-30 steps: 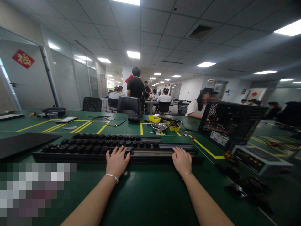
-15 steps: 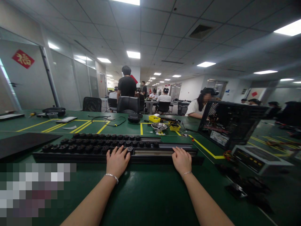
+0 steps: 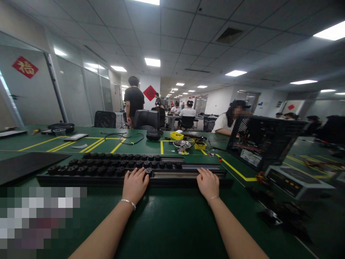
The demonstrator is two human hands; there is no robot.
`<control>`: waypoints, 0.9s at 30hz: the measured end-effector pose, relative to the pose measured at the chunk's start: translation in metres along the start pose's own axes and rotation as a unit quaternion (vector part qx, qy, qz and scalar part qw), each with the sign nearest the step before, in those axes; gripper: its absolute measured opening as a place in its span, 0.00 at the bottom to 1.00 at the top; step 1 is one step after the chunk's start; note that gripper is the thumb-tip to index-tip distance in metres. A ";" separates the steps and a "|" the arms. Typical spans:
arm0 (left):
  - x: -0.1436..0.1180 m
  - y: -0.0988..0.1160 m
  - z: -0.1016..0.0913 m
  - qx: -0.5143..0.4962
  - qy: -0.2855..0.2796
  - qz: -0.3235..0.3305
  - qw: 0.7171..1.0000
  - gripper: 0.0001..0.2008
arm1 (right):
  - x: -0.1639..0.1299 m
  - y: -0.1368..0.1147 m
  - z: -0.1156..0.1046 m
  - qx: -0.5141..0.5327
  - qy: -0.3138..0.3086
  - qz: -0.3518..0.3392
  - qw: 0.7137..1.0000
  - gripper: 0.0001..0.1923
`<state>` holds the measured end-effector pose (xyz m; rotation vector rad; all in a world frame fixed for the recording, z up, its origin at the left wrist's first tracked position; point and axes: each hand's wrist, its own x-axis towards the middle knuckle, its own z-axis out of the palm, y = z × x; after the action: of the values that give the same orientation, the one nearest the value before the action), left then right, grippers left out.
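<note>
Three long black rails (image 3: 175, 182) lie side by side across the green table, with rows of black plug-like blocks (image 3: 88, 171) seated along their left and middle parts. My left hand (image 3: 136, 183) rests on the front rail, palm down with fingers extended, beside the last block (image 3: 148, 171) of that row. Farther right, my right hand (image 3: 208, 183) lies on the same rail near its right end, fingers stretched forward. Between the two hands a bare metallic channel shows. The undersides of both hands are hidden; neither visibly holds anything.
An open computer case (image 3: 265, 142) and a power supply unit (image 3: 299, 181) stand at right, near dark loose parts (image 3: 285, 216). Behind the rails are a metal bowl (image 3: 181, 144), yellow bins (image 3: 176, 136) and cables (image 3: 125, 138). A black mat (image 3: 29, 163) lies left. One person (image 3: 225, 120) sits across.
The fingers of my left hand have drawn slightly closer together, while my right hand stays put. In the background, a standing person in black has shifted left.
</note>
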<state>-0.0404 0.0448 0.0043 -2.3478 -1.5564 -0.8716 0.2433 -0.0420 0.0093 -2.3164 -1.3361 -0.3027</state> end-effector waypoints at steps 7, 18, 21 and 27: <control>0.000 -0.001 0.000 0.000 0.008 0.008 1.000 0.18 | -0.001 -0.001 -0.002 0.010 -0.001 0.001 1.000 0.24; 0.000 0.000 -0.002 -0.017 -0.003 0.001 1.000 0.18 | 0.000 -0.001 -0.003 -0.003 -0.016 0.001 1.000 0.24; 0.000 0.000 -0.002 -0.017 -0.011 -0.001 1.000 0.18 | 0.000 -0.001 -0.004 -0.006 -0.019 -0.001 1.000 0.24; 0.000 0.001 -0.002 -0.012 -0.016 -0.001 1.000 0.18 | 0.000 0.000 -0.002 -0.003 -0.015 -0.001 1.000 0.24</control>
<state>-0.0402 0.0428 0.0061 -2.3885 -1.5683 -0.8616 0.2430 -0.0428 0.0115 -2.3338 -1.3528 -0.2738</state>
